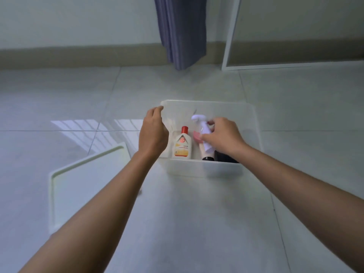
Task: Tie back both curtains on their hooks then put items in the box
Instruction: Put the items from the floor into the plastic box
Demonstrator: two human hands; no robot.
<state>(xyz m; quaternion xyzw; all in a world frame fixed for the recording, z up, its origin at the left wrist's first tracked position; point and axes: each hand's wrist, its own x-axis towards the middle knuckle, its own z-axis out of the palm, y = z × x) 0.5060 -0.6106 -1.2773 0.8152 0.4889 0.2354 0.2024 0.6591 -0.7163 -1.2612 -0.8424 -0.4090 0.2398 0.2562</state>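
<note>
a: what lies closest?

b: two bare forearms reaching forward over a pale tiled floor (197,223). to the left of them a white lid (84,182) lies flat on the tiles, well apart from the rest.

a: and the hands?

b: the left hand (152,133) is at the left wall of the clear plastic box (204,169), its fingers curled over the rim near the far left corner, so it grips the box. the right hand (223,134) is inside the box, fingers wrapped round a white spray bottle (204,129) just below its trigger head; that is a closed hold on the bottle.

a: what else is in the box?

b: a white bottle with a red cap and an orange label (183,145) lies along the left side. just beside the spray bottle there is a pink round thing (197,136), a cream tube with a black end (205,154), and something dark (226,157) under the right wrist, too hidden to name.

a: and beyond?

b: the box stands on the floor, mid-room. further off, a blue-grey curtain (181,32) hangs against the wall, its hem just above the floor, and a white frame (228,46) leans at the right.
</note>
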